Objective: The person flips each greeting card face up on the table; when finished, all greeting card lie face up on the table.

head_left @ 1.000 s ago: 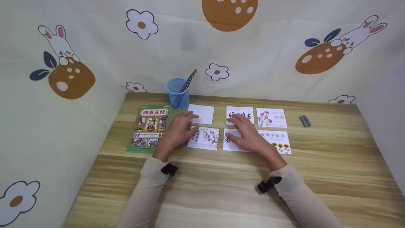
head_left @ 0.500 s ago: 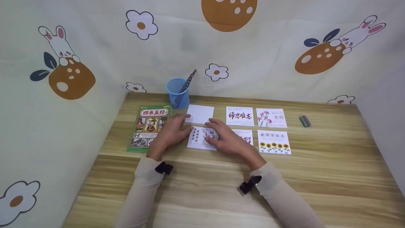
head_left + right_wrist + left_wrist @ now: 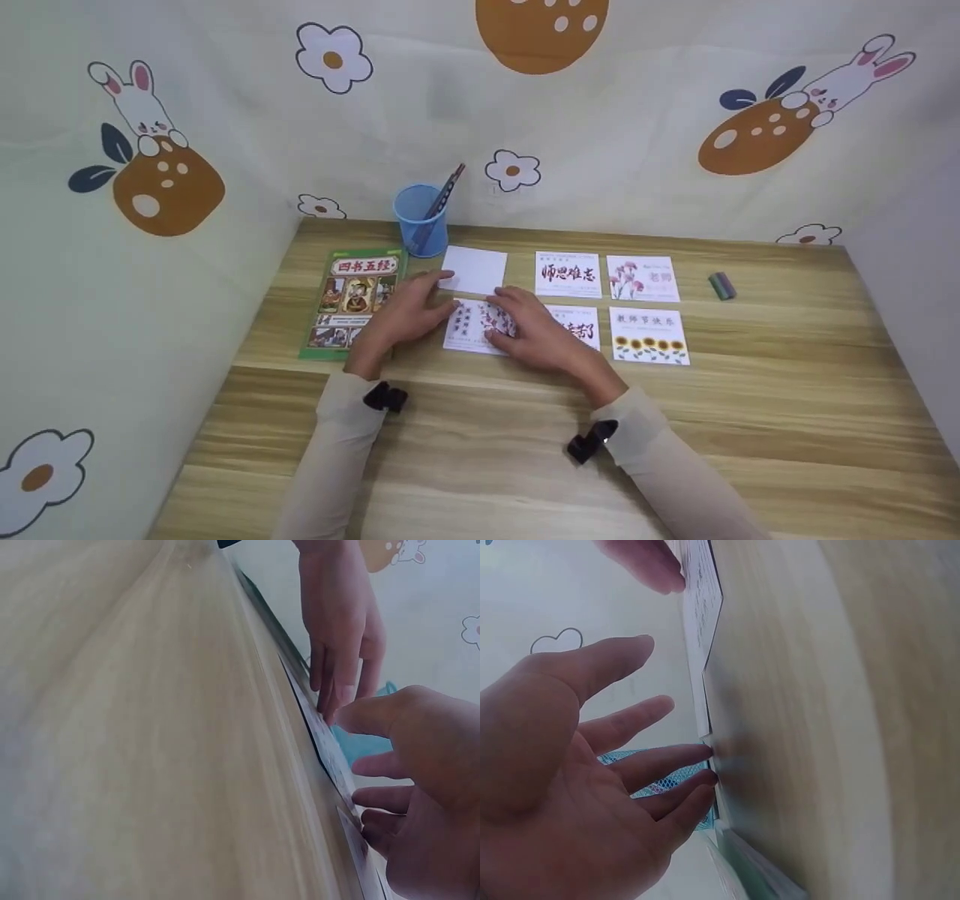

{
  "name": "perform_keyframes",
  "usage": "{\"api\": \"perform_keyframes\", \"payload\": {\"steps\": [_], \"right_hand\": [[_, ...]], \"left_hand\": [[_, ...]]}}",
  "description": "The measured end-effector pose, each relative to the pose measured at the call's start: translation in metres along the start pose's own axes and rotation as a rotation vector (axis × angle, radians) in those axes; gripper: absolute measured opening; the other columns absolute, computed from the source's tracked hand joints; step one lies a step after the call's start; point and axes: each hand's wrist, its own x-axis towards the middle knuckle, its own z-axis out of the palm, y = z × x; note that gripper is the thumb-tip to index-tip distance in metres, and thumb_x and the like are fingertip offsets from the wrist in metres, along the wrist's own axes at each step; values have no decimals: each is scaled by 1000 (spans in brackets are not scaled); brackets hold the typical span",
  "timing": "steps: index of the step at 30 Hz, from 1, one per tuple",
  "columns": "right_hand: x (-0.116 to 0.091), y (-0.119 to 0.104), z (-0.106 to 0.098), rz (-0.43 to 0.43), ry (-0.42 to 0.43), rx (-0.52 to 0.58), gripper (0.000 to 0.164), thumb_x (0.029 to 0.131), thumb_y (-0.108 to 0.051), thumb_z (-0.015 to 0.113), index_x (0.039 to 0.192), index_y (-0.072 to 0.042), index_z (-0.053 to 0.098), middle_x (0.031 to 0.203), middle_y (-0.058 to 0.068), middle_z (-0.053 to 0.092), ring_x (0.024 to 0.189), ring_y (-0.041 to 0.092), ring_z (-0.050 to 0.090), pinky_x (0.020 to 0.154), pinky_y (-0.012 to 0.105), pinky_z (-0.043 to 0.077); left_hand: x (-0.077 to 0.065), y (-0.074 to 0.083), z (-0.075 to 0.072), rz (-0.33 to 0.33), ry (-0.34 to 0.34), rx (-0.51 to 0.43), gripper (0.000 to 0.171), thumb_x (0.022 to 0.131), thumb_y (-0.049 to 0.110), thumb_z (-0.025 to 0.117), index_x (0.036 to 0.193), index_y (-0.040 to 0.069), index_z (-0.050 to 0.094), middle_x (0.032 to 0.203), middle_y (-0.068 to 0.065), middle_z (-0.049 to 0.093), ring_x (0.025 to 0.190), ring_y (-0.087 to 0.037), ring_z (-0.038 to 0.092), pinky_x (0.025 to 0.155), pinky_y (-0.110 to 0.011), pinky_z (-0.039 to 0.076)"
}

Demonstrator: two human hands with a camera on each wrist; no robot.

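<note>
A blank white card (image 3: 474, 270) lies above a square card with pink blossom branches (image 3: 466, 330). My left hand (image 3: 409, 309) is at their left side, fingers spread, fingertips at the blank card's lower left edge. From the right, my right hand (image 3: 536, 330) reaches over the blossom card, covering part of it and of the red-lettered card (image 3: 581, 334) beside it. The left wrist view shows the left hand (image 3: 592, 787) with fingers apart and nothing in its grasp. In the right wrist view the right hand (image 3: 435, 780) has loosely bent fingertips close over the cards.
A green-bordered picture book (image 3: 352, 300) lies partly under the left hand. Behind stands a blue mesh pen cup (image 3: 420, 221) with pencils. Toward the right are a calligraphy card (image 3: 568, 274), a carnation card (image 3: 643, 278), a sunflower card (image 3: 650, 337) and a small striped block (image 3: 722, 286).
My right hand has moved left from the middle cards to the blossom card, uncovering the calligraphy and sunflower cards. The left hand has shifted slightly left and toward me. The cards have stayed put.
</note>
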Motion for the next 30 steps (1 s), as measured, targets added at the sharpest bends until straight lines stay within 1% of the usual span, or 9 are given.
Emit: {"api": "perform_keyframes", "payload": {"steps": [4,6,7,10,14,17,20,25,30], "right_hand": [[1,0,-2,-3,-2,-3,67,104,-33,71,159,-1,50,170,23,41,162,41,33,137,55,25],[1,0,-2,-2,-5,-1,67,104,-33,70,159,-1,49,170,23,40,162,40,33,137,54,25],[1,1,-2,-2,-6,1,67,104,-33,70,159,-1,49,170,23,40,162,41,33,137,54,25],[0,3,-2,-1,-9,8,67,104,-33,70,160,-2,49,170,23,41,162,40,33,137,54,25],[-1,5,-2,-2,8,34,64,104,-31,70,159,-3,51,168,22,44,161,39,36,136,53,26],[-2,5,-3,0,31,54,61,105,-31,70,157,-4,52,166,21,48,159,38,40,135,52,29],[-1,5,-3,-8,54,69,59,105,-30,69,156,-4,54,163,20,52,156,37,45,134,52,33],[0,6,-5,-3,65,109,58,104,-28,71,155,-4,55,159,17,57,151,33,51,131,50,38],[1,8,-7,11,63,141,59,104,-29,72,156,-7,55,157,13,59,149,30,54,130,48,39]], "left_hand": [[0,2,-1,14,-6,-28,61,106,31,69,162,14,50,167,-15,51,158,-35,45,131,-55,37],[1,1,-3,31,11,-50,61,106,30,69,161,13,50,167,-14,51,158,-35,44,132,-54,36],[0,1,-4,40,29,-64,60,106,29,70,161,14,51,166,-14,51,158,-34,45,132,-54,36],[0,0,-7,71,108,-135,54,105,23,72,155,13,56,160,-13,56,151,-32,53,128,-49,44],[1,2,-5,124,209,-257,43,103,14,73,145,11,61,147,-11,59,141,-29,62,116,-37,56],[4,6,0,150,256,-321,40,103,9,73,142,12,61,144,-9,59,141,-27,62,112,-31,57],[6,11,5,177,283,-373,43,103,7,73,143,12,58,145,-8,59,140,-25,63,111,-30,58],[7,19,12,228,248,-468,54,103,6,71,152,11,49,154,-10,54,133,-28,69,111,-34,59],[6,24,16,279,179,-491,59,105,8,70,158,12,44,158,-12,51,132,-31,68,112,-39,59]]}}
